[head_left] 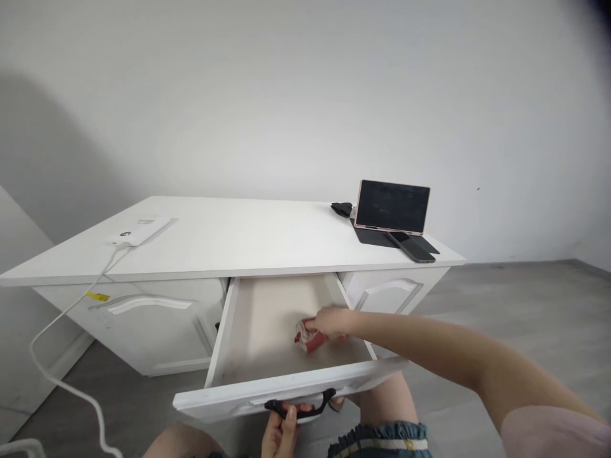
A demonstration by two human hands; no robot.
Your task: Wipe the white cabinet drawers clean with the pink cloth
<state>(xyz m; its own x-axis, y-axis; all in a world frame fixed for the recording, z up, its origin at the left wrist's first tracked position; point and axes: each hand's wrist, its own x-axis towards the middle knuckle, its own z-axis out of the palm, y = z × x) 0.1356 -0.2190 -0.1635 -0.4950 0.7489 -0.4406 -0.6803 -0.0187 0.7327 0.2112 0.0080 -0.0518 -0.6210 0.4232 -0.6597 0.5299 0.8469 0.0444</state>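
A white drawer (pixel 224 331) of a white desk (pixel 229 235) stands pulled out toward me. My right hand (pixel 329 321) reaches into the drawer and is closed on a small red and white cloth (pixel 305 338) lying on the drawer's bottom. My left hand (pixel 279 432) is below the drawer front, its fingers curled round the black handle (pixel 300 404).
On the desk's right end a tablet (pixel 392 207) stands on a dark cover, with a phone (pixel 413 248) before it and a small black item (pixel 342 208) to its left. A white device (pixel 138 230) with a cable (pixel 62 381) lies at the left. My knees are under the drawer.
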